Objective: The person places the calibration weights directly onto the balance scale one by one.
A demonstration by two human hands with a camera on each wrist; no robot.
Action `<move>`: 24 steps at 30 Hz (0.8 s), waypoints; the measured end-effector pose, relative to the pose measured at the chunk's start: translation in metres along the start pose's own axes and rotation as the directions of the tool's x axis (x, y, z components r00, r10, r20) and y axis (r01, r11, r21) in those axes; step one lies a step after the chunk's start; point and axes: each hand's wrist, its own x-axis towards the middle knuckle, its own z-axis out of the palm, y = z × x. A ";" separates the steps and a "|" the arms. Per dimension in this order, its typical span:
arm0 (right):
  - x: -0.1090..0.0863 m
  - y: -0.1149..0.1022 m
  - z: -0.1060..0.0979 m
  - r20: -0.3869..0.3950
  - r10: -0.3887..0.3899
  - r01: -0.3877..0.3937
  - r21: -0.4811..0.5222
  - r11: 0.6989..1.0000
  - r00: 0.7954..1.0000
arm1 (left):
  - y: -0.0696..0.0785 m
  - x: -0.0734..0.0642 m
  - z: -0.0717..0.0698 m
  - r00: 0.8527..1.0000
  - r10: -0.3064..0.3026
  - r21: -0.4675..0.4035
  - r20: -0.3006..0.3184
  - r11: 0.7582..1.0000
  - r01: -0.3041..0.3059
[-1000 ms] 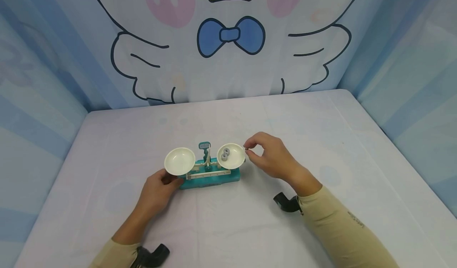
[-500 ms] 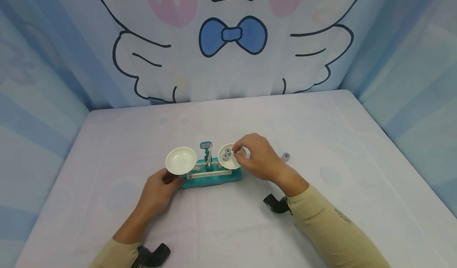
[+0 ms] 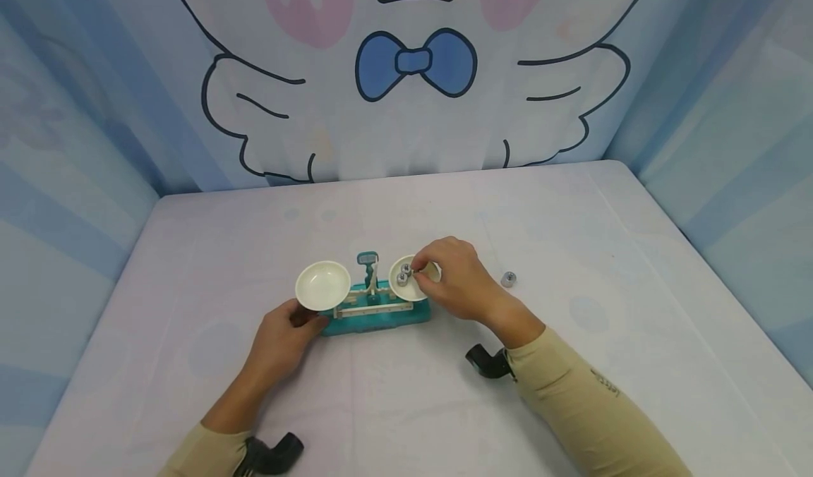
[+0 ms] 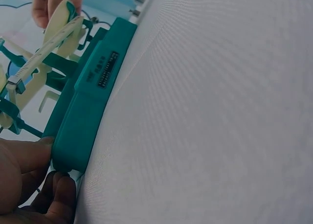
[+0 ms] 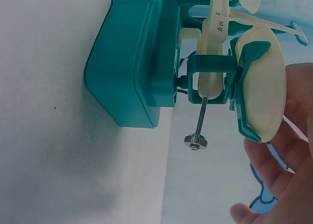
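A: Where do the hands sit on the teal plastic balance scale with two cream pans (image 3: 371, 300)?

B: The left hand (image 3: 279, 339) holds the scale's base at its left end, thumb and fingers curled round the corner. The right hand (image 3: 457, 283) is over the right cream pan (image 3: 406, 292), its fingers narrowed to a pinch on a small silver metal weight (image 3: 411, 274).

A: What's loaded already?

B: Two small silver weights (image 3: 403, 276) lie in that right pan. The left cream pan (image 3: 322, 286) is bare. One more small silver weight (image 3: 508, 279) lies on the white-clothed worktop (image 3: 571, 364), well apart to the right.

A: So how far along?

B: I'd judge mid-loading: the pinched piece isn't released, and the stray weight waits.
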 end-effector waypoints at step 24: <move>0.003 -0.001 -0.002 0.014 0.045 -0.045 -0.004 0.999 0.999 | 0.000 0.002 0.002 0.999 -0.030 0.005 -0.010 1.000 0.030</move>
